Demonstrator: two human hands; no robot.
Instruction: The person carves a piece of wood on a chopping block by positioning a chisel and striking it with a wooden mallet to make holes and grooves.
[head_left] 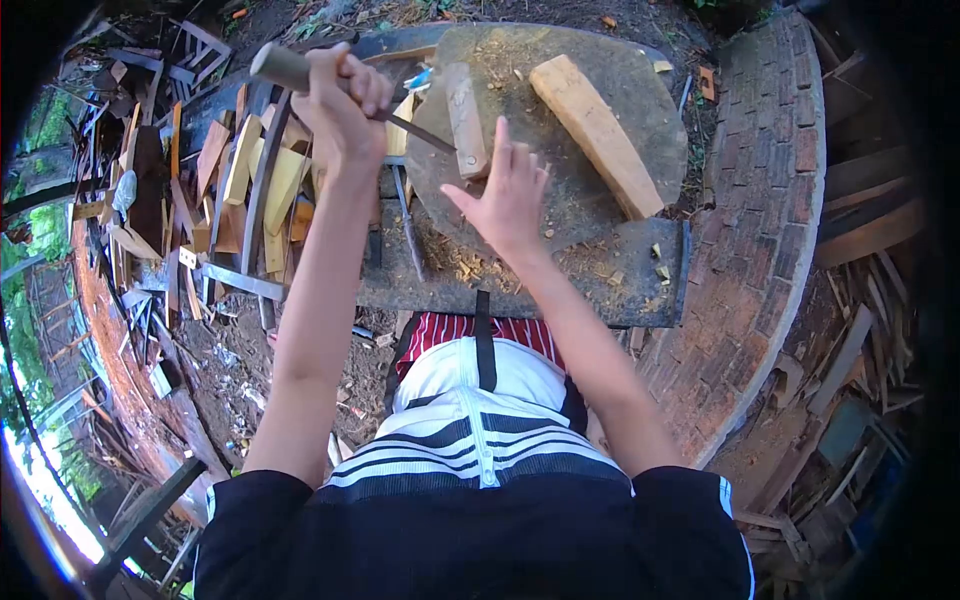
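Note:
My left hand [345, 95] is closed around the thick round handle [282, 68] of a tool, raised at the upper left. A narrow dark metal blade or shaft [420, 133] runs from that fist down toward a short greyish wood block [464, 110]. Whether its tip touches the block I cannot tell. My right hand [508, 195] hovers beside the block's near end with fingers spread, holding nothing. A small round metal spot shows on that end. Further right, a longer squared piece of wood [598, 135] lies at an angle. Both pieces rest on a round worn board [560, 215].
Wood chips [480, 265] litter the dark bench [640, 300] under the board. Scrap wood [255, 180] is piled at left, with a metal bar [408, 225] leaning by the board. A curved brick wall [745, 220] borders the right, with more timber [870, 230] beyond.

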